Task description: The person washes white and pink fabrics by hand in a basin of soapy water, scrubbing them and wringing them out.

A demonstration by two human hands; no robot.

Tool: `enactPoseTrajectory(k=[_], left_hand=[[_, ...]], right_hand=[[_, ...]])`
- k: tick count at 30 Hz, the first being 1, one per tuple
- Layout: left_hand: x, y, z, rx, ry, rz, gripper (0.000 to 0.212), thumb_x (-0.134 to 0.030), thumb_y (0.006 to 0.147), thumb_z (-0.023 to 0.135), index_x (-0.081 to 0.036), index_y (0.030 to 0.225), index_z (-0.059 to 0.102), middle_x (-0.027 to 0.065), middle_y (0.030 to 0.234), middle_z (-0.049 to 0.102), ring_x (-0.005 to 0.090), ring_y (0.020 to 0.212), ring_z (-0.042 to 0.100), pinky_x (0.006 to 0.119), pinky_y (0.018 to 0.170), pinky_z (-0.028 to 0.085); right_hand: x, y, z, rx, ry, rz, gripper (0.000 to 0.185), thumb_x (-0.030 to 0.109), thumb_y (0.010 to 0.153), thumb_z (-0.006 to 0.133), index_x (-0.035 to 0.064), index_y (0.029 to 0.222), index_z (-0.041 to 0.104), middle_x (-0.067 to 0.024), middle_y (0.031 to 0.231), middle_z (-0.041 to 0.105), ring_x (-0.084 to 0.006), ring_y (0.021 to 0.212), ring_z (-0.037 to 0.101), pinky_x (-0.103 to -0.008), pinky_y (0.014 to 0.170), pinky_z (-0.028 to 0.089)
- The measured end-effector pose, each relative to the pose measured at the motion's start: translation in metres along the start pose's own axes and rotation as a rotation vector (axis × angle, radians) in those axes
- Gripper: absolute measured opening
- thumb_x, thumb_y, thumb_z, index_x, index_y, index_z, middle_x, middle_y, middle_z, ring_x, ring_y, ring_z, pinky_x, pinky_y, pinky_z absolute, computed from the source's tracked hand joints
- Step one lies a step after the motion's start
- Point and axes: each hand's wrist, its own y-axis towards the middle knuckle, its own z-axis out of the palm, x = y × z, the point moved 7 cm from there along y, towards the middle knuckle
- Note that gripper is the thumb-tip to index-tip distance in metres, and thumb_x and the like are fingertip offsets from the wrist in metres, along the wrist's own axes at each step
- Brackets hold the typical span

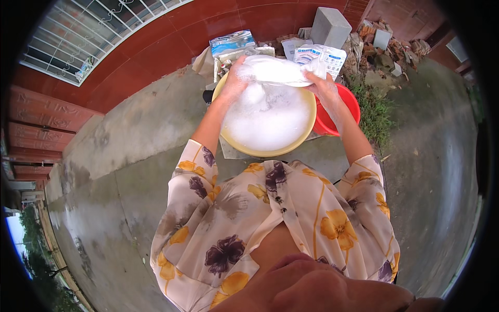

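Note:
A wet white cloth (pixel 276 70) is stretched between my two hands over the far side of a yellow basin (pixel 269 151). My left hand (pixel 236 80) grips its left end, with suds on the fingers. The other end is bunched in my right hand (pixel 322 86), thumb on top. Part of the cloth seems to hang toward the white foam (pixel 267 121) that fills the basin. What lies under the foam is hidden. A red bucket (pixel 347 97) stands against the basin's right side, below my right forearm.
Behind the basin are a foam box (pixel 267 50) with small items, a blue-and-white package (pixel 232 41), a printed white bag (pixel 325 58) and a grey block (pixel 330 27). Broken bricks (pixel 405 50) are heaped at the back right. Weeds (pixel 372 109) grow beside the bucket on the concrete ground (pixel 156 195).

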Motion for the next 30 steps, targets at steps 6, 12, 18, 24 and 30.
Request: enactPoseTrajectory(k=[6, 12, 18, 24, 30], left_hand=[[-0.046, -0.004, 0.019, 0.24, 0.174, 0.067, 0.05, 0.004, 0.073, 0.06, -0.007, 0.121, 0.052, 0.0062, 0.107, 0.06, 0.0189, 0.106, 0.056, 0.03, 0.095, 0.043], [-0.064, -0.001, 0.026, 0.192, -0.037, 0.033, 0.052, 0.009, 0.075, 0.053, -0.006, 0.125, 0.051, 0.0073, 0.114, 0.059, 0.0188, 0.107, 0.057, 0.03, 0.093, 0.046], [0.0, 0.016, 0.033, -0.201, -0.24, -0.067, 0.055, 0.008, 0.085, 0.054, -0.006, 0.137, 0.042, 0.0115, 0.119, 0.057, 0.0215, 0.107, 0.057, 0.032, 0.089, 0.05], [0.028, 0.017, 0.016, 0.312, 0.459, -0.222, 0.077, -0.032, 0.089, 0.062, -0.009, 0.152, 0.024, 0.0196, 0.148, 0.037, 0.029, 0.136, 0.039, 0.04, 0.112, 0.03], [0.036, 0.017, 0.01, 0.406, -0.555, -0.315, 0.102, -0.053, 0.075, 0.075, -0.013, 0.153, 0.022, 0.0133, 0.149, 0.037, 0.0265, 0.136, 0.038, 0.041, 0.108, 0.035]], right_hand=[[-0.009, -0.028, 0.0, 0.206, -0.571, -0.125, 0.093, 0.035, 0.077, 0.079, 0.006, 0.149, 0.028, -0.0206, 0.146, 0.041, -0.0313, 0.14, 0.033, -0.0409, 0.113, 0.028], [0.035, -0.027, 0.101, 0.509, -0.417, -0.391, 0.106, 0.037, 0.071, 0.083, 0.0068, 0.152, 0.022, -0.0184, 0.145, 0.041, -0.0281, 0.137, 0.037, -0.0358, 0.113, 0.028], [-0.042, 0.015, 0.109, 0.398, -0.035, -0.079, 0.086, 0.027, 0.073, 0.082, 0.0045, 0.143, 0.038, -0.0139, 0.132, 0.054, -0.0237, 0.12, 0.054, -0.035, 0.101, 0.043], [-0.102, 0.029, 0.086, 0.349, 0.039, 0.317, 0.057, 0.022, 0.075, 0.077, 0.0029, 0.125, 0.057, -0.0125, 0.109, 0.066, -0.021, 0.096, 0.066, -0.0355, 0.083, 0.054], [-0.078, -0.007, 0.114, 0.589, 0.597, 0.561, 0.047, 0.028, 0.081, 0.067, 0.0016, 0.118, 0.058, -0.0132, 0.099, 0.065, -0.0244, 0.085, 0.066, -0.0363, 0.076, 0.055]])
